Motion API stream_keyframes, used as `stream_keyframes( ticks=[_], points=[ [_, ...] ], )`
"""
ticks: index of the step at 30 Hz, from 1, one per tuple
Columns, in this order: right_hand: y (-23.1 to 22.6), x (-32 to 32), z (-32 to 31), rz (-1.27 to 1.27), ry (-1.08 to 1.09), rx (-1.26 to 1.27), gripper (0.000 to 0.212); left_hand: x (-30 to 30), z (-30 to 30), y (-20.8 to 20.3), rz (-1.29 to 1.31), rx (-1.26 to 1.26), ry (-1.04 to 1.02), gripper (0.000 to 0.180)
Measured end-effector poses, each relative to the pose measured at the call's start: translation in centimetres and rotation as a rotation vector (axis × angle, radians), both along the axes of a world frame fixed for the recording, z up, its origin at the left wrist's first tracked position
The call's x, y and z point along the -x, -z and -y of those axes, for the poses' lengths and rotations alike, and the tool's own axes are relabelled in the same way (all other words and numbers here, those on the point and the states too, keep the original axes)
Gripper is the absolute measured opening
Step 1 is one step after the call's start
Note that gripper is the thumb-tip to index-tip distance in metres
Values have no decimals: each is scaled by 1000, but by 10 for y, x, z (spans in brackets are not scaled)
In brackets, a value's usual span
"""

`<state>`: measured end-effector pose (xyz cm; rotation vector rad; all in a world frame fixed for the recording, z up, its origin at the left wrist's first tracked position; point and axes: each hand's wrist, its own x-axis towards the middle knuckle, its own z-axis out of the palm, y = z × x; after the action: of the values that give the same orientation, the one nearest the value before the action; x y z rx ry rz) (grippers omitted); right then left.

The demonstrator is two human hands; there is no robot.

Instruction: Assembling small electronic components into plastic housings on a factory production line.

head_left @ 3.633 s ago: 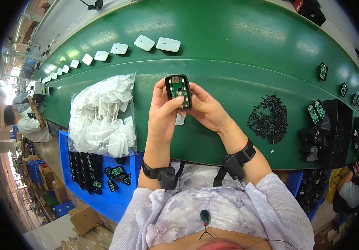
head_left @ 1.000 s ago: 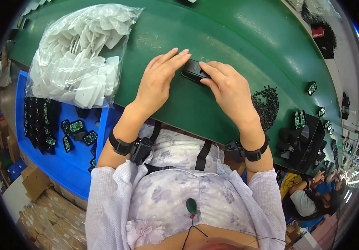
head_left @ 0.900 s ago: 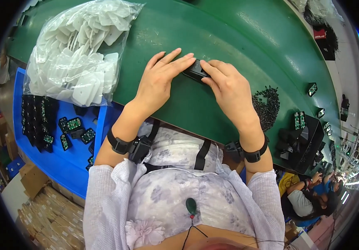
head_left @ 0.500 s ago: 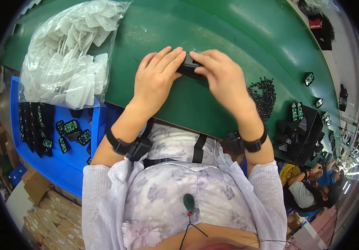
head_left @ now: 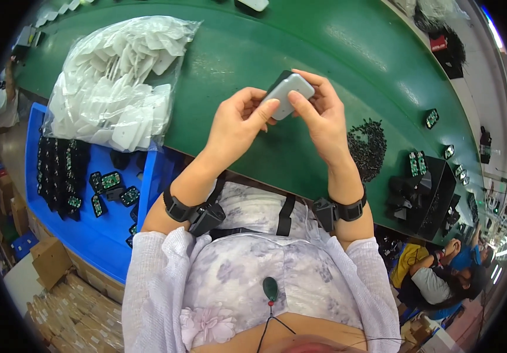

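Across the green bench (head_left: 224, 56), I see a blue bin (head_left: 89, 238) at left, below a crinkled clear bag (head_left: 118, 88) of thin white plates. Upper centre, the left hand (head_left: 239, 122) pinches the rounded case (head_left: 282, 93), now flipped from black side up, so its smooth white face meets 2 thumbs; the right hand (head_left: 329, 115) grips it too. Farther right: gritty black bits (head_left: 366, 150), then 1 angular black box (head_left: 439, 197).

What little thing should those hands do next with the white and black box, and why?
Maybe press gently along the edge of the white cover with both thumbs. It faces up on the black case, the left hand and right hand hold the two together, and both thumbs touch the cover. Whether it sits flush all round is too small to tell.
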<state>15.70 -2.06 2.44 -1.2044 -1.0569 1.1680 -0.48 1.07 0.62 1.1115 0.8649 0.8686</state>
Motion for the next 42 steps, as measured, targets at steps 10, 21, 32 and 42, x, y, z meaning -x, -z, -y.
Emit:
stream_keyframes(
  ticks=[10,21,32,42],
  points=[
    [-15,11,-11,-216,37,9,47,7,0,-6,21,-94,-65,31],
    [7,-69,-133,464,6,-86,35,101,-78,16,-1322,-904,-510,32],
    [43,-90,-199,494,-207,106,32,99,-91,24,-1608,-847,-580,23],
    [24,-92,-174,1028,44,-47,43,137,-91,20,-1236,-914,-585,30]
  ],
)
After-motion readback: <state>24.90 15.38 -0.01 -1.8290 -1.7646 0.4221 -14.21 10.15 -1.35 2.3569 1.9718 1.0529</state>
